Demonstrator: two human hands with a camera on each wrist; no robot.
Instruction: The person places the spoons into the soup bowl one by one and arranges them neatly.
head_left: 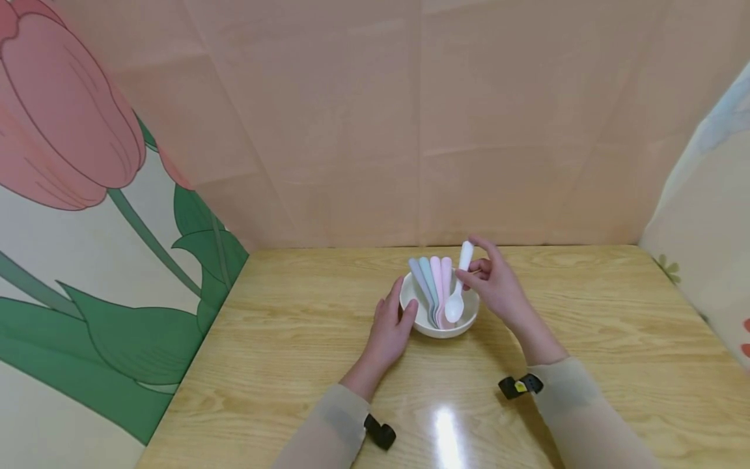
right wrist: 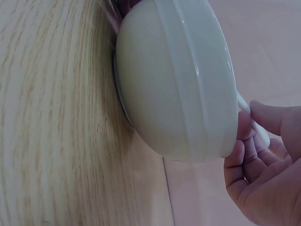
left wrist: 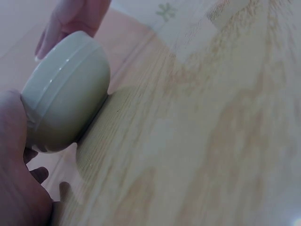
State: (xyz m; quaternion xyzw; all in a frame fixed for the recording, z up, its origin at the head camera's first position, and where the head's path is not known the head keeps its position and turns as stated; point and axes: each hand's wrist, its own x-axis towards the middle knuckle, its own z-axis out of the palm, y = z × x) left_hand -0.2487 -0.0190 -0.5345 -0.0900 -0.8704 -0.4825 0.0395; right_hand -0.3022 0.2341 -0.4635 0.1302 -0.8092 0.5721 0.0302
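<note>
A white bowl (head_left: 442,332) stands on the table with several pastel spoons (head_left: 435,286) leaning side by side in it, handles up: greyish purple, teal and two pinks. My left hand (head_left: 391,326) holds the bowl's left side, thumb at the rim and fingers along the outer wall. Over the bowl's right part, my right hand (head_left: 495,283) pinches a white spoon (head_left: 465,255) by its handle, the spoon's head pointing down into the bowl. In the right wrist view the bowl's wall (right wrist: 174,84) hides most of this spoon.
The wooden table (head_left: 293,312) ends at a pinkish-beige cloth backdrop (head_left: 351,130) just behind the bowl. A tulip-printed panel (head_left: 88,260) rises on the left, and a pale printed panel (head_left: 709,247) stands on the right. Both wrists carry small black cameras.
</note>
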